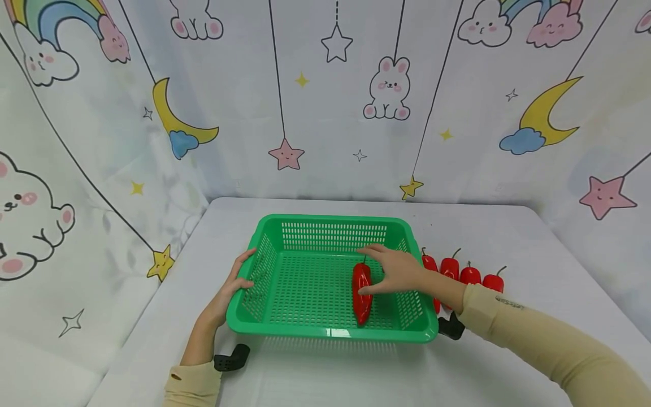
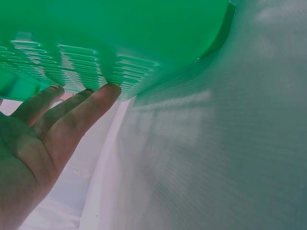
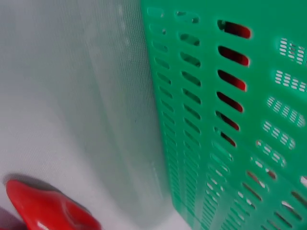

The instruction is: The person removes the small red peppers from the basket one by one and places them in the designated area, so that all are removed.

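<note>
A green plastic basket (image 1: 285,331) with slotted walls sits on the table. On its left rim my left hand (image 1: 228,291) holds on, thumb over the edge; in the left wrist view the fingers (image 2: 81,112) lie fairly straight against the outer wall. One red chili pepper (image 1: 361,308) is inside the basket, right of the middle, its stem pointing away. Over that pepper my right hand (image 1: 399,271) reaches in with thumb and fingers spread apart, the thumb at the pepper's side. The right wrist view shows the basket's slotted wall but not the hand.
Several more red peppers (image 1: 470,275) lie in a row on the white table (image 1: 539,316), right of the basket and partly behind the right forearm. One pepper (image 3: 48,208) shows at the bottom of the right wrist view. A patterned curtain (image 1: 325,102) hangs behind and at the sides.
</note>
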`<control>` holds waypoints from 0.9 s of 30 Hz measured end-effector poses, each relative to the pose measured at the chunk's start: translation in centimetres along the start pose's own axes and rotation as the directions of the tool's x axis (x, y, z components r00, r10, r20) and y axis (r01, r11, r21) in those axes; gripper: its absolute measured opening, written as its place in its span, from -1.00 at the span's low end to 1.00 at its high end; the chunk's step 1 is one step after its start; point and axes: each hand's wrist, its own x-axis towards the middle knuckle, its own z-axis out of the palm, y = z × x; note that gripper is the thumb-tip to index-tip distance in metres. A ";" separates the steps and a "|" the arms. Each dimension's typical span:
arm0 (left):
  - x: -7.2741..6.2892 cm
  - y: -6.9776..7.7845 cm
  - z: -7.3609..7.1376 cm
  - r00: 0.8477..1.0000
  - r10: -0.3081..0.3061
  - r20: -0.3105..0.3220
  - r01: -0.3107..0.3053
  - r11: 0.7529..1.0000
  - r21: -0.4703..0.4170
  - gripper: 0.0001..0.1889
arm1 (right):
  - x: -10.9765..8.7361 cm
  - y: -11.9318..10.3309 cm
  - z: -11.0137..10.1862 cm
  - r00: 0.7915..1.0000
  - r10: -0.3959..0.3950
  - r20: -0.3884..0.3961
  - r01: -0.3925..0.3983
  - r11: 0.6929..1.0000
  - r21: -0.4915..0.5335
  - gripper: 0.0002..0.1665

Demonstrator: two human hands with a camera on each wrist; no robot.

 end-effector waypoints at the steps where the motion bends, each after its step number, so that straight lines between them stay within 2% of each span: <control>1: 0.0 0.0 0.0 1.000 -0.001 0.000 0.001 1.000 -0.001 -0.26 | 0.1 -0.1 0.1 1.000 -0.002 0.005 0.002 1.000 -0.004 0.04; 14: 0.0 -0.2 -0.1 1.000 -0.002 -0.001 0.002 1.000 0.004 -0.26 | 0.5 -0.8 1.6 0.998 -0.035 0.049 0.038 0.998 -0.052 0.04; 27: 0.1 -0.1 0.0 1.000 -0.001 0.000 0.001 1.000 -0.003 -0.26 | 0.8 -1.0 2.4 0.989 -0.024 0.146 0.033 0.998 -0.055 -0.03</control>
